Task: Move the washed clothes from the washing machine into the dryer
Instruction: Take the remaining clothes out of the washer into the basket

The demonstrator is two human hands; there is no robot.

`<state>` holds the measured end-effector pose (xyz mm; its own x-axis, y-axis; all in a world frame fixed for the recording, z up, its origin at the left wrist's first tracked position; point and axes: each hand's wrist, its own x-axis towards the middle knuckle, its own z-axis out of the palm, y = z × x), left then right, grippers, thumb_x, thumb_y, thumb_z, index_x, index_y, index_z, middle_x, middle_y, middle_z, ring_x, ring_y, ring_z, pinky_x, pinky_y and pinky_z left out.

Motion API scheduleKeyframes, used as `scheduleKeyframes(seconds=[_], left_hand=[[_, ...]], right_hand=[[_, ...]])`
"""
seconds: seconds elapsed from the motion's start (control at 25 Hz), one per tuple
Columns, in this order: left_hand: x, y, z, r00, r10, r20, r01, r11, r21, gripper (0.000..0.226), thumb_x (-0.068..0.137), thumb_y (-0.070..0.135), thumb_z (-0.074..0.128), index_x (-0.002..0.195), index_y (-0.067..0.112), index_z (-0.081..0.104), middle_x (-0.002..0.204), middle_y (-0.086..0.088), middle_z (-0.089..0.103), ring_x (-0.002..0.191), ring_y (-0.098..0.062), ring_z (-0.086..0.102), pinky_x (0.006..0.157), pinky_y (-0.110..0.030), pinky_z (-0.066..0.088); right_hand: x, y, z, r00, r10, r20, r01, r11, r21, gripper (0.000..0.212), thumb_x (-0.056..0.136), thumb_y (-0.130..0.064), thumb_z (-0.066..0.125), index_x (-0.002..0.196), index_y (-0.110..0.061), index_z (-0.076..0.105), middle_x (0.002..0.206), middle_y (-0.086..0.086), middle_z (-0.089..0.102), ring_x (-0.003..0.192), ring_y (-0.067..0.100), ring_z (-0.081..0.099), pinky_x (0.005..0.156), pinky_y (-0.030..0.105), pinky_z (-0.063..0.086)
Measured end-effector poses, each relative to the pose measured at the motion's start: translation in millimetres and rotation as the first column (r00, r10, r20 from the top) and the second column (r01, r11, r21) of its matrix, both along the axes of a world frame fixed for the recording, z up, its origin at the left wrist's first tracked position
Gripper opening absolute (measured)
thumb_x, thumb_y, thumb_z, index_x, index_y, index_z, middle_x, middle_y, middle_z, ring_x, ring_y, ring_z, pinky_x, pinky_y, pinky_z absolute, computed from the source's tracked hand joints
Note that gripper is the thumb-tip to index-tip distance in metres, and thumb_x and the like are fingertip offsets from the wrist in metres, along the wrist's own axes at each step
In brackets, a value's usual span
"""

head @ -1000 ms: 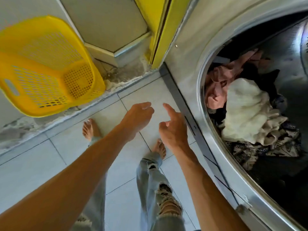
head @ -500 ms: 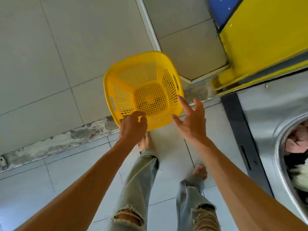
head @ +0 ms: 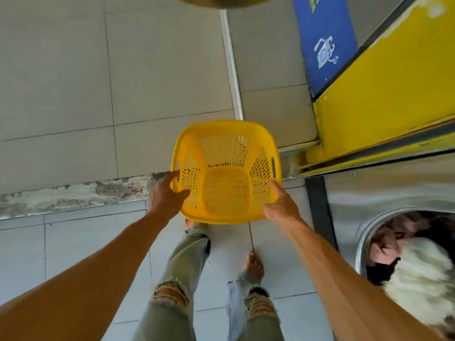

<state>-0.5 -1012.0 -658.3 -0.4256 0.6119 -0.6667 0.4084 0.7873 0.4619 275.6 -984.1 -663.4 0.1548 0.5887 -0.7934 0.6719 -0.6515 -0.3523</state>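
A person reaches both hands to an empty yellow laundry basket (head: 226, 173) at the centre of the frame, where it stands on the tiled floor (head: 73, 242) against the base of a grey tiled wall (head: 61, 82). Half a second ago the hands were short of the basket's near rim; now they have closed the gap and bracket it. The left hand (head: 165, 196) sits at the basket's left side, fingers spread and loosely bent, one fingertip at the handle slot and the thumb inside the wall, touching but not yet clamped. The right hand (head: 280, 205) is at the near right corner with its fingers over the rim; whether they are tightened on it cannot be told, since the hand is partly blurred. A second ago the view was filled by the open drum; it has since swung left, so the washing machine (head: 384, 193) now lies at the lower right of the frame, its round opening still packed with the washed clothes (head: 416, 271), a white bundle over pink and dark pieces. Nothing has been moved out yet. The shift suggests the basket is being fetched as a carrier, so the task stands at its opening step, and the likely next need is a firm two-handed lift toward the drum. A blue sign (head: 325, 45) and a yellow panel (head: 384, 94) occupy the upper right.
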Motion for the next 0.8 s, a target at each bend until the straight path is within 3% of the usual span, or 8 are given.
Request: scheduleKeyframes(seconds=[0.16, 0.24, 0.32, 0.4, 0.48, 0.6, 0.68, 0.8], left_hand=[[4, -27, 99, 0.990, -0.113, 0.084, 0.116, 0.993, -0.034, 0.077, 0.073, -0.005, 0.066, 0.131, 0.043, 0.050, 0.109, -0.020, 0.066, 0.067, -0.035, 0.064, 0.066, -0.051, 0.060], [10, -43, 152, 0.976, -0.191, 0.104, 0.196, 0.980, -0.040, 0.083, 0.079, -0.008, 0.056, 0.145, 0.039, 0.038, 0.121, -0.010, 0.058, 0.060, -0.029, 0.058, 0.053, -0.036, 0.058], [18, -56, 188, 0.959, -0.273, 0.075, 0.277, 0.960, -0.046, 0.086, 0.082, -0.006, 0.050, 0.151, 0.040, 0.025, 0.115, -0.005, 0.051, 0.054, -0.024, 0.054, 0.040, -0.025, 0.052], [21, -67, 212, 0.957, -0.289, -0.013, 0.289, 0.957, -0.024, 0.086, 0.084, 0.000, 0.054, 0.151, 0.042, 0.019, 0.109, -0.011, 0.059, 0.049, -0.024, 0.055, 0.040, -0.028, 0.054], [15, -76, 222, 0.956, -0.288, -0.050, 0.289, 0.957, 0.023, 0.092, 0.083, 0.006, 0.065, 0.152, 0.042, 0.015, 0.115, -0.021, 0.065, 0.047, -0.024, 0.057, 0.045, -0.033, 0.057], [-13, -99, 234, 0.978, -0.207, 0.023, 0.206, 0.977, 0.054, 0.102, 0.080, -0.004, 0.068, 0.152, 0.041, 0.012, 0.137, -0.030, 0.049, 0.047, -0.018, 0.054, 0.040, -0.026, 0.052], [-34, -122, 239, 0.993, -0.109, 0.045, 0.107, 0.993, 0.057, 0.102, 0.079, -0.011, 0.061, 0.152, 0.041, 0.014, 0.138, -0.035, 0.045, 0.049, -0.017, 0.054, 0.038, -0.023, 0.050], [-67, -151, 238, 0.998, 0.039, 0.051, -0.041, 0.998, 0.049, 0.096, 0.080, -0.010, 0.056, 0.151, 0.044, 0.019, 0.138, -0.033, 0.046, 0.052, -0.017, 0.057, 0.039, -0.023, 0.051]], right_hand=[[28, -50, 77, 0.986, -0.070, -0.154, 0.054, 0.993, -0.105, 0.094, 0.071, -0.003, 0.058, 0.152, -0.038, 0.026, 0.126, 0.016, 0.064, 0.066, 0.021, 0.063, 0.053, 0.028, 0.052], [30, -67, 129, 0.984, -0.031, -0.173, 0.016, 0.996, -0.090, 0.092, 0.073, -0.001, 0.058, 0.153, -0.033, 0.026, 0.121, 0.020, 0.064, 0.065, 0.022, 0.061, 0.046, 0.022, 0.046], [34, -73, 169, 0.988, 0.029, -0.152, -0.033, 0.999, -0.022, 0.087, 0.074, -0.005, 0.057, 0.151, -0.033, 0.029, 0.117, 0.017, 0.065, 0.072, 0.025, 0.065, 0.043, 0.020, 0.044], [36, -71, 198, 0.984, 0.095, -0.147, -0.088, 0.995, 0.054, 0.081, 0.074, -0.008, 0.058, 0.147, -0.034, 0.035, 0.115, 0.015, 0.067, 0.081, 0.026, 0.068, 0.051, 0.024, 0.046], [35, -68, 212, 0.976, 0.165, -0.145, -0.153, 0.984, 0.087, 0.078, 0.076, -0.012, 0.060, 0.147, -0.035, 0.036, 0.121, 0.011, 0.065, 0.080, 0.023, 0.068, 0.057, 0.028, 0.051], [13, -59, 230, 0.926, 0.371, -0.072, -0.358, 0.922, 0.149, 0.069, 0.086, -0.023, 0.061, 0.149, -0.032, 0.036, 0.133, 0.010, 0.059, 0.098, 0.028, 0.067, 0.076, 0.032, 0.054], [-17, -56, 234, 0.838, 0.541, 0.072, -0.540, 0.805, 0.246, 0.055, 0.098, -0.030, 0.047, 0.151, -0.030, 0.034, 0.136, 0.020, 0.055, 0.118, 0.037, 0.055, 0.092, 0.038, 0.048], [-82, -42, 238, 0.806, 0.583, 0.102, -0.584, 0.754, 0.302, 0.056, 0.100, -0.031, 0.038, 0.153, -0.041, 0.021, 0.124, 0.025, 0.052, 0.109, 0.040, 0.056, 0.091, 0.043, 0.048]])
